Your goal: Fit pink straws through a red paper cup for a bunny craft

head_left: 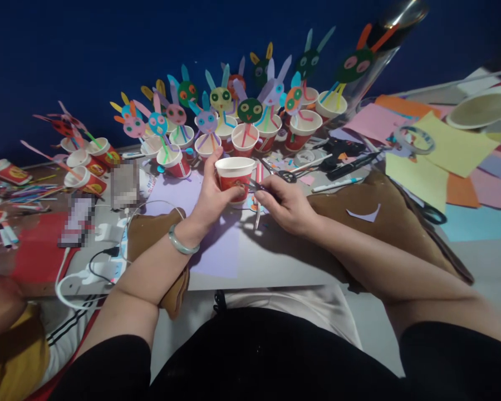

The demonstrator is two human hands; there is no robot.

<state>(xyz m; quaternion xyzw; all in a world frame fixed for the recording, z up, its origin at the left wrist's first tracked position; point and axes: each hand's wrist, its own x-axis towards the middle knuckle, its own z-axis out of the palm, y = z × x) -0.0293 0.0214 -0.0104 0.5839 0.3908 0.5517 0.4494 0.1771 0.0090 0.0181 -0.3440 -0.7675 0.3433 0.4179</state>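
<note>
My left hand [215, 192] is wrapped round a red paper cup [235, 167] with a white rim, held upright above the table. From my right hand [286, 203], closed in a grip, the dark pointed blades of a pair of scissors [254, 185] reach to the cup's right side. The handles are mostly hidden by the fingers. Whether the tip has pierced the wall I cannot tell. Below the cup are a small coloured paper piece and a pale straw [258, 216]. Purple paper [217, 253] lies beneath my left wrist.
Several cups with paper rabbit heads on straws [245, 136] stand along the blue wall. Another pair of scissors [287, 176] lies behind my right hand. Brown cloths [359, 223], coloured paper [455, 145], a power strip [117, 262] and cables surround the workspace. A person sits at left.
</note>
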